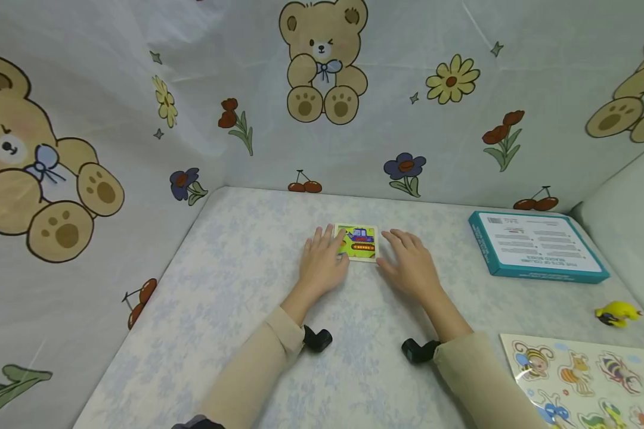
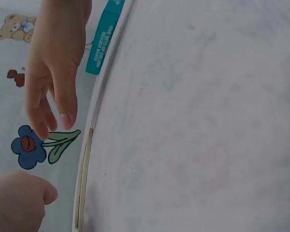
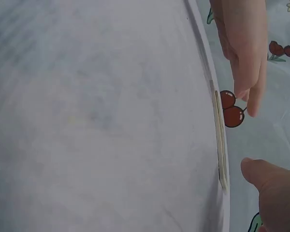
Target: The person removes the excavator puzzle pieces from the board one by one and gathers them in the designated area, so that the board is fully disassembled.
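Note:
A small square picture board [image 1: 362,239] with a cream border lies flat on the table, showing a blue and orange digger on yellow-green. My left hand [image 1: 322,262] is at its left side, fingers extended, with thumb and fingertip over that edge; whether they press it I cannot tell. Just off the right edge is my right hand [image 1: 410,265], fingers loosely spread and holding nothing, its thumb close to the board's corner. Seen edge-on in the left wrist view, the board [image 2: 82,188] looks thin and layered. The right wrist view shows its edge [image 3: 219,135] too.
A teal box [image 1: 542,247] with a white printed label lies at the back right. In front of it are a small yellow toy [image 1: 617,313] and a sheet of cartoon insect pictures [image 1: 590,381]. Cloth printed with bears and flowers [image 1: 322,149] hangs behind the pale table [image 1: 236,250].

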`<action>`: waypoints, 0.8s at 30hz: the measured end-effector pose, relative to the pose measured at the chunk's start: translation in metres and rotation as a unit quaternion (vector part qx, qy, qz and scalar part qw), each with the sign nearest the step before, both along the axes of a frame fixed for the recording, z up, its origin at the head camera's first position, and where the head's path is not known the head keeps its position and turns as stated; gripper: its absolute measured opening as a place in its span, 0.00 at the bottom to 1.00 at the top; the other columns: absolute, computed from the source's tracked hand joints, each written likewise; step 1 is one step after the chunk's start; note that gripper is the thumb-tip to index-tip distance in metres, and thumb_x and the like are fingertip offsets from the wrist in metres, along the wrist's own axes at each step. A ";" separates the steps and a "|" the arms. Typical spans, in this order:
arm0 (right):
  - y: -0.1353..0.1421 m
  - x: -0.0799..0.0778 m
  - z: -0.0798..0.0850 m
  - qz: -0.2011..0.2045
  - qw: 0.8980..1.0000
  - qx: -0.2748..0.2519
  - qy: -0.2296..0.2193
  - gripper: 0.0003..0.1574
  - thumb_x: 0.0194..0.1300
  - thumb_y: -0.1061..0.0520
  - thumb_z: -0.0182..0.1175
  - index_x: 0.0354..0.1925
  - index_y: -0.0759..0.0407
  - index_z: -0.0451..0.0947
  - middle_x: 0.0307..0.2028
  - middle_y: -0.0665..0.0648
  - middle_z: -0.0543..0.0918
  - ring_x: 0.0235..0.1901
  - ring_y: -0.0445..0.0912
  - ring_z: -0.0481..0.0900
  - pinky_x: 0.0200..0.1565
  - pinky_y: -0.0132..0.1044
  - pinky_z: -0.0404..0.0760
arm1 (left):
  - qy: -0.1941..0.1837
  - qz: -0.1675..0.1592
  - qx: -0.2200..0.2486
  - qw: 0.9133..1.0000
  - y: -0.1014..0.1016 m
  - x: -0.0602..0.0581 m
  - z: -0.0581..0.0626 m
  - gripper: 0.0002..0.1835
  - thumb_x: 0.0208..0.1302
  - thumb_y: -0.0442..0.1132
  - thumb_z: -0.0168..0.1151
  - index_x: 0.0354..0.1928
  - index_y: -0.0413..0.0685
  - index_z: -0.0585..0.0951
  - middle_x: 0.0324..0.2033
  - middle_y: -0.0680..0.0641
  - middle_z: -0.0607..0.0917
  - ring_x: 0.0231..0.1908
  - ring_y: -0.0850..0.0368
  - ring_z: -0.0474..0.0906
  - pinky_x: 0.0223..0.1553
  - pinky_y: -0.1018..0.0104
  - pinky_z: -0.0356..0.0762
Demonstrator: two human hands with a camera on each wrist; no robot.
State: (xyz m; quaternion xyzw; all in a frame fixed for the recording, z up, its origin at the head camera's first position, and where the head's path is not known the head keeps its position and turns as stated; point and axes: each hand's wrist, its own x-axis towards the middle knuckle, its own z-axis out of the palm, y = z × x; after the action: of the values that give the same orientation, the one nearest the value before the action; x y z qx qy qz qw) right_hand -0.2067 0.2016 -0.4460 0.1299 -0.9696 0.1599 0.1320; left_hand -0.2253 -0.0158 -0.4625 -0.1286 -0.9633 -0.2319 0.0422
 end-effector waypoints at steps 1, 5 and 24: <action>-0.001 -0.002 0.000 0.003 1.000 0.002 -0.006 0.41 0.64 0.45 0.67 0.70 0.56 0.67 0.68 0.63 0.70 0.68 0.62 0.66 0.64 0.64 0.69 | -0.002 -0.002 -0.002 1.000 0.001 -0.002 -0.001 0.32 0.72 0.52 0.47 0.77 0.61 0.60 0.78 0.44 0.54 0.79 0.41 0.43 0.77 0.40 0.43; -0.004 -0.011 -0.001 0.016 0.999 0.007 -0.033 0.36 0.66 0.47 0.65 0.68 0.56 0.70 0.66 0.62 0.73 0.66 0.62 0.67 0.64 0.63 0.70 | -0.015 -0.003 -0.013 1.000 0.007 -0.008 -0.003 0.31 0.73 0.52 0.45 0.77 0.62 0.60 0.78 0.45 0.54 0.79 0.43 0.44 0.78 0.42 0.43; -0.013 -0.036 0.000 0.073 0.991 0.069 -0.086 0.29 0.68 0.44 0.62 0.60 0.59 0.79 0.56 0.60 0.80 0.57 0.58 0.75 0.59 0.55 0.77 | -0.034 0.011 -0.033 0.999 0.020 -0.015 -0.016 0.27 0.76 0.56 0.37 0.74 0.68 0.64 0.78 0.49 0.55 0.79 0.45 0.45 0.78 0.46 0.42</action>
State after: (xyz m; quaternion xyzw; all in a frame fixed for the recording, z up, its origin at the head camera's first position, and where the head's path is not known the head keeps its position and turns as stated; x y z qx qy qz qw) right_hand -0.2432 0.1886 -0.4462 0.1949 -0.9740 0.1121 0.0264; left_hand -0.2399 0.0043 -0.4789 -0.1115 -0.9726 -0.2038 0.0076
